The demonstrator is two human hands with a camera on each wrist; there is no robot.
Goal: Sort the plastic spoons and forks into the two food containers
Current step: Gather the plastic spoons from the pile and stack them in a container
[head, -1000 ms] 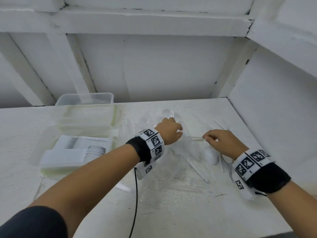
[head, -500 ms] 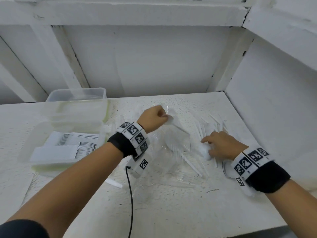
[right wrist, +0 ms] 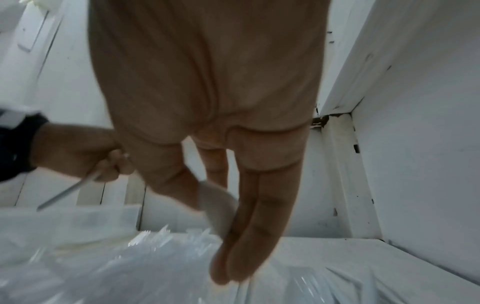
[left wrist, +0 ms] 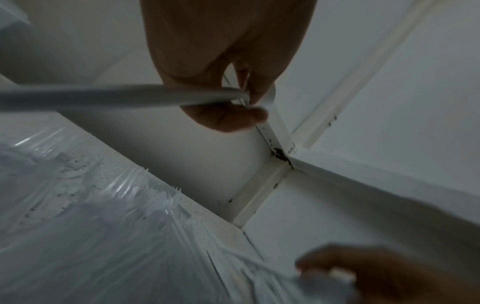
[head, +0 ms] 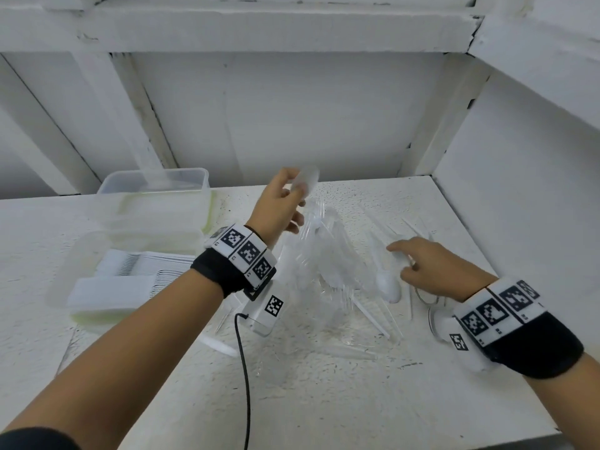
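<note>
My left hand [head: 293,196] is raised above the back of the pile and pinches a white plastic spoon [head: 306,181] by one end; in the left wrist view the spoon's handle [left wrist: 116,98] runs out to the left. My right hand [head: 401,258] is low at the right, thumb and fingers pinching another white spoon [right wrist: 217,205]. Between the hands lies a heap of clear plastic forks [head: 324,264] on crinkled clear wrap. At the left, the near food container [head: 84,306] holds stacked white cutlery; the far container [head: 156,190] is clear.
A loose white spoon [head: 388,287] lies just left of my right hand. More clear cutlery [head: 412,227] is scattered toward the right wall [head: 519,190]. A black cable [head: 243,368] hangs from my left wrist. A white utensil [head: 220,344] lies near the front.
My left hand has lifted up and toward the back wall with the white spoon. My right hand has dropped to the cutlery on the right and taken hold of another white spoon.
</note>
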